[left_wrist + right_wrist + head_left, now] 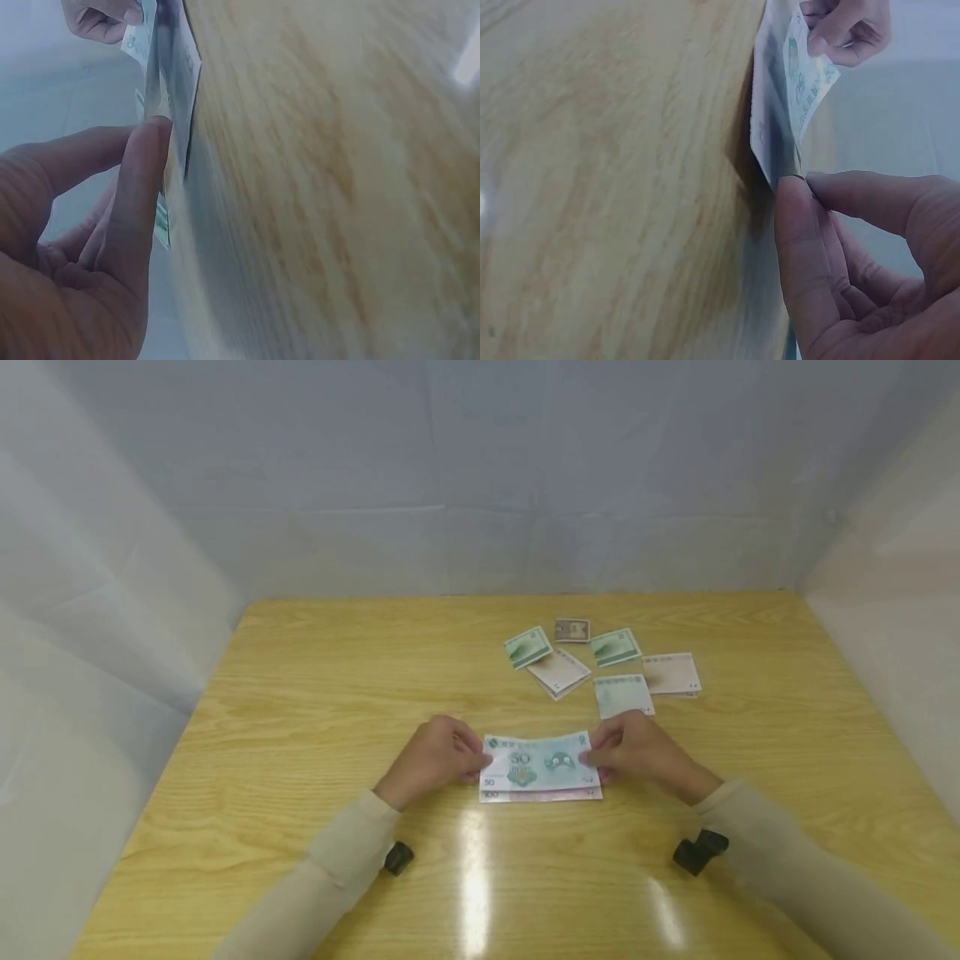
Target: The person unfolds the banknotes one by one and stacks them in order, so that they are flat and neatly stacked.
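A teal-green 50 banknote [540, 762] is stretched between both hands near the middle of the table. My left hand [441, 758] pinches its left end between thumb and forefinger, and my right hand [641, 753] pinches the right end the same way. Beneath it lies a pinkish 100 banknote [543, 795], with only its lower strip showing in the head view. From the right wrist, the 50 note [804, 79] bows up away from the 100 note [769, 112], leaving a gap between them.
Beyond the hands lie a brown note [572, 630], two green notes [528, 647] [616, 647], pale notes [561, 672] [672, 674] and a light green note [624, 695]. The wooden table [337, 693] meets white sheeting [487, 552] at the back and sides.
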The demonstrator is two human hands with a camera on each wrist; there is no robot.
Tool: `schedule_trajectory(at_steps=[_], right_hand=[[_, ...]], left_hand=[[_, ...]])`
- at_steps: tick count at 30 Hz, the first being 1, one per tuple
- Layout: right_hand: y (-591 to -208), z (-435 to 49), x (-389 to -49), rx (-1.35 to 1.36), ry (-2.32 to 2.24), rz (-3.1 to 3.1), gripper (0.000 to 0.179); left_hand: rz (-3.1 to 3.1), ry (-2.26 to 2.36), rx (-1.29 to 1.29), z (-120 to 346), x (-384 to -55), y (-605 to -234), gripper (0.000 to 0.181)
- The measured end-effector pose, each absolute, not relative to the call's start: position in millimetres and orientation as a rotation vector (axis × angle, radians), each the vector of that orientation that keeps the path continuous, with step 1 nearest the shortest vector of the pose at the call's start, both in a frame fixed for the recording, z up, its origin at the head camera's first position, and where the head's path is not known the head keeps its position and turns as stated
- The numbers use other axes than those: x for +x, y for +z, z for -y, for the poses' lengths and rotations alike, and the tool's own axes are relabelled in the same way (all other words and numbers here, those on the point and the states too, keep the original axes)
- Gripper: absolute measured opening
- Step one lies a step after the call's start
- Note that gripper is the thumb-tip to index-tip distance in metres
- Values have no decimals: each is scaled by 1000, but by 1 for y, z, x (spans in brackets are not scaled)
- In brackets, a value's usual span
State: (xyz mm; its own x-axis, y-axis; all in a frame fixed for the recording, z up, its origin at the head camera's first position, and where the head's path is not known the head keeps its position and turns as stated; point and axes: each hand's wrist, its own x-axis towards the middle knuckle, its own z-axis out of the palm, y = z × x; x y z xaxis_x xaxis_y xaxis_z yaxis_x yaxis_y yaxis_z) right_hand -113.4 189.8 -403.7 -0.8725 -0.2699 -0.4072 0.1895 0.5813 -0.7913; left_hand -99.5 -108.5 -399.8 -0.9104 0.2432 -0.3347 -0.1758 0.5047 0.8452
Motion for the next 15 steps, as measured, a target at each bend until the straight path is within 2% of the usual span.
schedule_trajectory(at_steps=[15], right_hand=[[-412, -187, -110, -84, -1187, -2382, 22]], left_hand=[[-2488, 1084, 143, 105, -104, -404, 16]])
